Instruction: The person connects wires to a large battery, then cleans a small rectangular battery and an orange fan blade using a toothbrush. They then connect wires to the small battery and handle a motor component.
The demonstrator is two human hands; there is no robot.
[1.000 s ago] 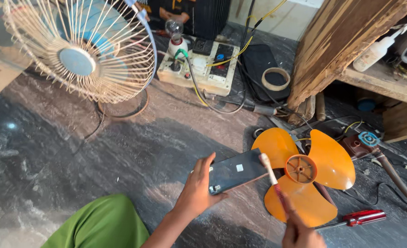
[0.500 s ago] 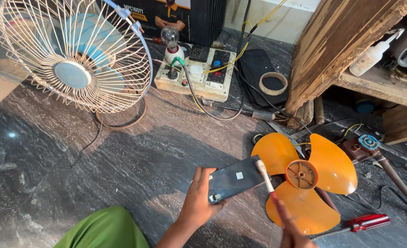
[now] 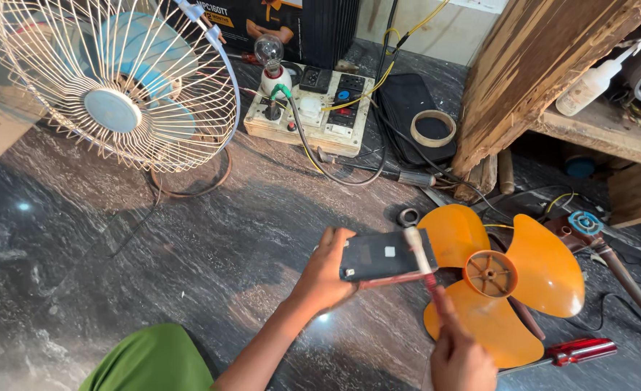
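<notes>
One dark rectangular board (image 3: 380,255) sits at the near middle of the scene, held flat above the dark marbled floor (image 3: 117,289). The left hand (image 3: 325,274) grips its left end, fingers curled closed over the edge with the thumb on top. One small brush (image 3: 419,253) with a pale head and reddish handle rests across the board's right end; the right hand (image 3: 459,351), at the near edge, has its fingers closed around the handle.

Just right of the board lies one orange fan blade (image 3: 505,279) with three lobes, flat on the floor. One red-handled screwdriver (image 3: 579,351) lies near it, further right and nearer. One small metal ring (image 3: 408,216) sits just beyond the board.

Farther off, at the far left, stands one caged fan (image 3: 114,83) with blue blades. To its right is one wooden switchboard (image 3: 309,112) carrying one bulb (image 3: 268,51). One roll of tape (image 3: 433,128) lies on a black pad further right. One white squeeze bottle (image 3: 595,78) rests on the wooden shelf at far right.
</notes>
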